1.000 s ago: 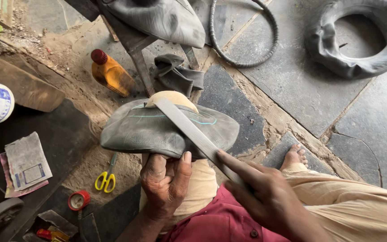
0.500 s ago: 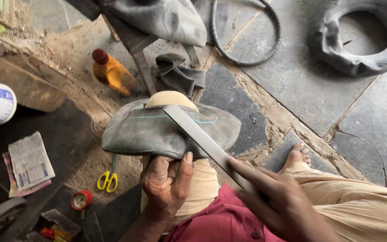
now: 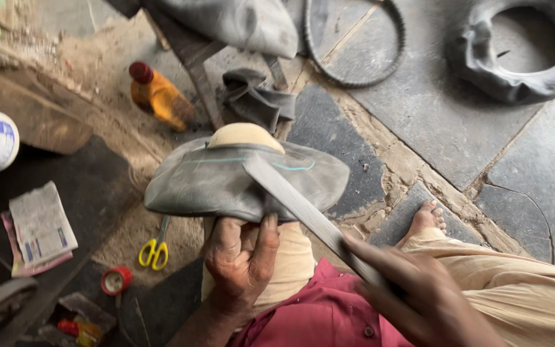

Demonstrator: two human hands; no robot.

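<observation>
The left hand (image 3: 239, 257) pins the grey inner tube (image 3: 226, 183) over a rounded wooden block (image 3: 244, 136). The right hand (image 3: 428, 302) grips a flat metal file (image 3: 309, 215) laid across the rubber. A slipping stroke could gouge the tube or catch the nearby thumb.

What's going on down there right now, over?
Left hand pinning grey inner tube on block. Right hand holding flat file across it. Nothing blocking.

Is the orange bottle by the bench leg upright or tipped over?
Tipped over: the orange bottle lies on its side in the sandy dirt, red cap on.

Yellow scissors (image 3: 153, 249), red tape roll (image 3: 116, 281), amber bottle (image 3: 159, 97), folded newspaper (image 3: 40, 226) on floor.
</observation>
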